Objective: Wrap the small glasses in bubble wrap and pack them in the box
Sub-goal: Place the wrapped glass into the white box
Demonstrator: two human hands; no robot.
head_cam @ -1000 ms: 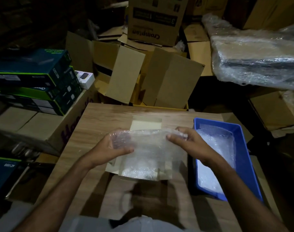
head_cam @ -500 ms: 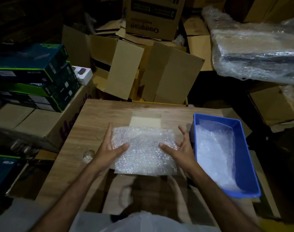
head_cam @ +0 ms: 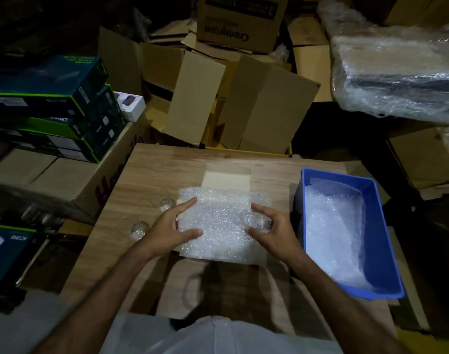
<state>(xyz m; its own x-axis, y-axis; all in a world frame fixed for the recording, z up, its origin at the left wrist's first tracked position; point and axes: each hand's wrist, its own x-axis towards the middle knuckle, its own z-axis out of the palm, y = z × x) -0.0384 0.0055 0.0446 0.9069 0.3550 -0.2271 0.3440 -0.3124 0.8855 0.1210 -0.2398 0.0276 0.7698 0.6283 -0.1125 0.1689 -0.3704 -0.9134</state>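
Since a moment ago my hands have spread the bubble wrap sheet (head_cam: 218,223) flat over the box (head_cam: 227,178); left hand (head_cam: 171,227) and right hand (head_cam: 270,229) rest open-fingered, gripping nothing. Two small glasses (head_cam: 151,213) wait just left of my left hand; I should centre one before rolling.

The bubble wrap sheet (head_cam: 218,223), a second ago held up off the desk (head_cam: 151,169) in both hands, now lies flat, the left hand (head_cam: 171,226) and right hand (head_cam: 271,231) spread open at its side edges, uncovering two glasses (head_cam: 162,200) beyond the left grip.
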